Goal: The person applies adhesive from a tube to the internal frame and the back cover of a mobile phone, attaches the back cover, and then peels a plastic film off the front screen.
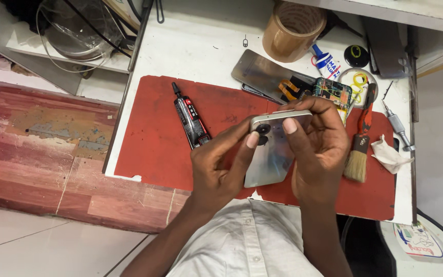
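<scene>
- Both hands grip the silver phone back cover (271, 156), raised over the red mat (155, 138) near the surface's front edge.
- Left hand (216, 166) thumb presses beside the camera holes.
- Right hand (318, 149) pinches the top edge; keep pressure light and even.
- Black glue tube (190, 119) lies on the mat, left.

A white table (201, 56) stands under bright, even light, most of its top covered by a worn red mat (155, 138). Left of it the floor (42, 149) shows scuffed reddish wood-look planks, then pale tiles (37, 241) nearer the camera. A grey shelf (396, 10) runs along the top right.
</scene>
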